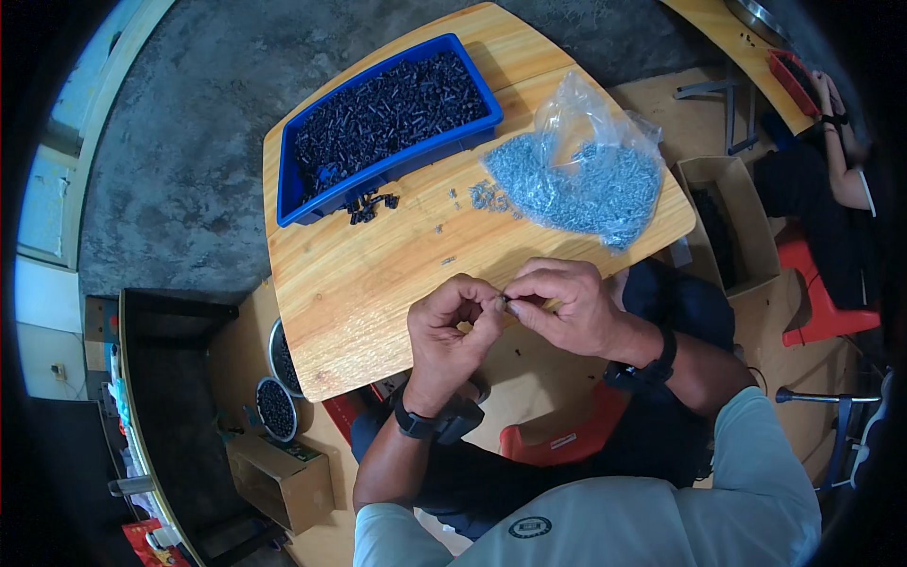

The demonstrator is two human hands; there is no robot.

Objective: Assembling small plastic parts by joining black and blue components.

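Head view: both hands met over the near edge of the wooden table (pixel 378 274), about 6 o'clock from the table's centre. Left hand (pixel 452 326) had fingers curled in, thumb and forefinger tips pressed together at the joint with the other hand. Right hand (pixel 567 307) pinched a small dark part (pixel 507 300) between thumb and forefinger; the part sat right where the two hands' fingertips touched. Too small to tell whether a screw was already in it.

Blue bin (pixel 387 123) full of black parts sat at 11 o'clock on the table, with a few loose black pieces (pixel 368 206) spilled just beside its near wall. Clear plastic bag (pixel 581 161) of grey screws lay at 2 o'clock, its mouth open toward the centre, with stray screws (pixel 484 197) scattered near it.

Another person's arm (pixel 841 142) was at the far 2 o'clock rim, well apart.

Risks, as I judged them: the hands worked past the table edge, above the lap, so a slipped pinch would drop the part to the floor. Stray screws near centre could get swept off by a forearm. The open bag mouth could spill more if nudged.
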